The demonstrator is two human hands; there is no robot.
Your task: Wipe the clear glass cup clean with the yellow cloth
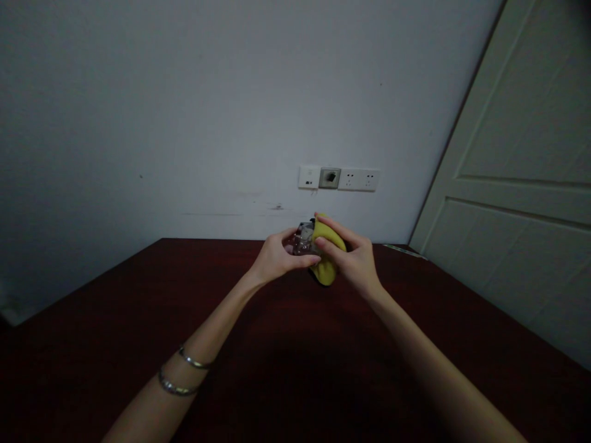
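Both hands are raised above the dark red table (138,320), close to its far edge. My left hand (277,258) is closed around a small clear glass object (305,239). My right hand (353,258) presses a yellow cloth (327,264) against that glass, fingers curled over the cloth. The cloth hangs down a little below the hands. Two silver bangles (184,372) sit on my left forearm.
A pale wall (184,111) rises behind the table, with a row of white sockets (339,178) just above the hands. A white panelled door (521,203) stands at the right. A thin flat item (406,250) lies at the table's far right corner.
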